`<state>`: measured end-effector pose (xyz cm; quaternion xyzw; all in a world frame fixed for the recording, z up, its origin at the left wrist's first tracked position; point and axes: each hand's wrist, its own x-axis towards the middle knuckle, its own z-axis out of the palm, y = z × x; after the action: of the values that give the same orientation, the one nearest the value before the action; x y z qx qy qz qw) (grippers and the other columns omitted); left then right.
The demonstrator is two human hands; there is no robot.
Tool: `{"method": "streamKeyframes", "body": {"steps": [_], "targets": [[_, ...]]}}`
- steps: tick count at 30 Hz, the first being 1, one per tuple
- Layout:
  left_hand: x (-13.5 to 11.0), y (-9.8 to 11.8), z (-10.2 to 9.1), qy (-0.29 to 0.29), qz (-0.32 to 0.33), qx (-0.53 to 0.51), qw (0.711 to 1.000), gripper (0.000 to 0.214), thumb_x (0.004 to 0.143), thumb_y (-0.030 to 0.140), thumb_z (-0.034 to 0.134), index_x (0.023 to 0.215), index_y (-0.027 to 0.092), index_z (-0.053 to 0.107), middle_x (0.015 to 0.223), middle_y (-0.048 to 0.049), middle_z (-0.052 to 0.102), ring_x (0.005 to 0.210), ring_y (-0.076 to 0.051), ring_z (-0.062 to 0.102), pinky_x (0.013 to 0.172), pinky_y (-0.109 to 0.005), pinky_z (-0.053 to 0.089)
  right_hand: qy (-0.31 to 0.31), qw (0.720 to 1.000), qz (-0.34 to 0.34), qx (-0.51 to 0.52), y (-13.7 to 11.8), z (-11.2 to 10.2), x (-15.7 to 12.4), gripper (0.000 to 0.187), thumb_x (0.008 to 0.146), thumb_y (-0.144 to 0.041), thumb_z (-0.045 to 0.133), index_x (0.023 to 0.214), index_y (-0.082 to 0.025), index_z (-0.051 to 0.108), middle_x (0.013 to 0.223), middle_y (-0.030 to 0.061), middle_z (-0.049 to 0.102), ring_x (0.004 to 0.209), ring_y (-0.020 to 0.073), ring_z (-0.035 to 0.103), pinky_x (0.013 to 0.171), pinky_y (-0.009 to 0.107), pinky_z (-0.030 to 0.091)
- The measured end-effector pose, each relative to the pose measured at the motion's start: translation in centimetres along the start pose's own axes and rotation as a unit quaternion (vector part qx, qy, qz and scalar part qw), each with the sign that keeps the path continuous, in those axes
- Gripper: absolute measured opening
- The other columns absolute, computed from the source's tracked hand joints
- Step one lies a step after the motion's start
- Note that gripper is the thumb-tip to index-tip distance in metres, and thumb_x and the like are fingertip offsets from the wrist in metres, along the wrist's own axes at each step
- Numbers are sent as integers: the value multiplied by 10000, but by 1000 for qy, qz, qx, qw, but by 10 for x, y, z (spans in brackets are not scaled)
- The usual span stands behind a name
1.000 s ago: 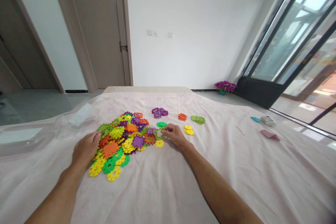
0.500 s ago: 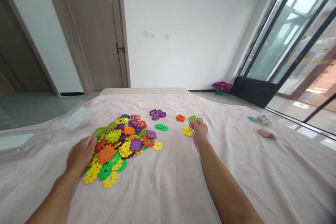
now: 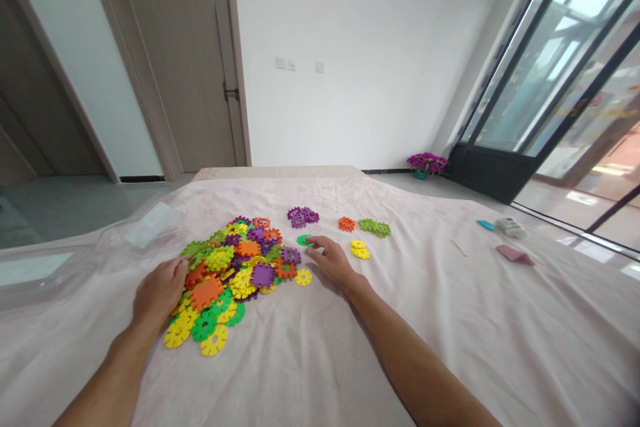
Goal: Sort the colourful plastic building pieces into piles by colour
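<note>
My left hand (image 3: 160, 290) rests against the left side of a heaped pile of toothed plastic building pieces (image 3: 247, 249). Its fingers are bent toward the pieces, their tips partly hidden, and I cannot tell whether they grip one. The heap mixes yellow, green, orange and purple notched discs and square plates. My right hand (image 3: 330, 260) is open, thumb and fingers apart, just over a small group of green discs (image 3: 303, 239) that it partly covers. A single yellow disc (image 3: 303, 277) lies between the heap and my right wrist.
Small groups stand apart: purple squares (image 3: 303, 217), orange pieces (image 3: 346, 224), light-green squares (image 3: 375, 228) and yellow discs (image 3: 359, 249). Clear plastic packaging (image 3: 105, 240) lies at the left. Toward the right are a pink cloth-like item (image 3: 515, 255), a white packet (image 3: 510, 227) and a blue object (image 3: 486, 225).
My right hand has moved left from the light-green squares to the green discs, and its fingers have opened. More light-green squares now show. My left hand stays by the heap.
</note>
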<state>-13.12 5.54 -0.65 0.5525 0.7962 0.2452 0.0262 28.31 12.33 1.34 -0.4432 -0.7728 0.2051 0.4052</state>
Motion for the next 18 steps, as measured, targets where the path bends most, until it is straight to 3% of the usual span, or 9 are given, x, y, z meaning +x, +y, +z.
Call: {"method": "streamKeyframes", "body": {"steps": [3, 7, 11, 15, 18], "targets": [[0, 0, 0, 1, 2, 0, 1000, 586, 983, 466, 243, 1285, 201, 669, 1385, -121, 627, 1245, -298, 582, 999, -389, 450, -81, 991, -60, -87, -14, 7, -3, 447, 907, -350, 655, 1338, -234, 624, 1256, 101, 687, 1128, 246, 613, 977, 383, 462], [-1, 3, -2, 2, -2, 2, 1000, 596, 979, 459, 238, 1285, 188, 671, 1385, -121, 628, 1255, -297, 579, 1016, -385, 445, -142, 974, -113, -134, -24, 9, -1, 264, 952, -340, 617, 1184, -248, 704, 1080, 65, 733, 1046, 226, 627, 950, 347, 440], [-2, 6, -3, -1, -2, 4, 1000, 609, 979, 452, 220, 1292, 180, 666, 1384, -123, 628, 1258, -296, 578, 1021, -389, 445, -67, 988, -69, -121, -23, 8, 2, 248, 1010, -301, 483, 1029, -225, 718, 997, 64, 721, 954, 198, 622, 867, 300, 440], [-2, 5, -2, 4, 4, 2, 1000, 601, 981, 444, 225, 1284, 172, 668, 1380, -127, 630, 1262, -289, 574, 1034, -382, 435, 53, 996, 39, -63, -15, 3, 5, 310, 972, -299, 455, 778, -193, 672, 809, 44, 688, 784, 174, 607, 720, 263, 429], [-2, 5, -2, 7, 5, 0, 1000, 592, 983, 439, 231, 1286, 174, 665, 1374, -125, 634, 1262, -287, 572, 1037, -383, 430, 56, 988, 144, 27, -9, -3, 9, 334, 901, -326, 506, 609, -188, 591, 602, 3, 606, 579, 133, 551, 552, 228, 377]]}}
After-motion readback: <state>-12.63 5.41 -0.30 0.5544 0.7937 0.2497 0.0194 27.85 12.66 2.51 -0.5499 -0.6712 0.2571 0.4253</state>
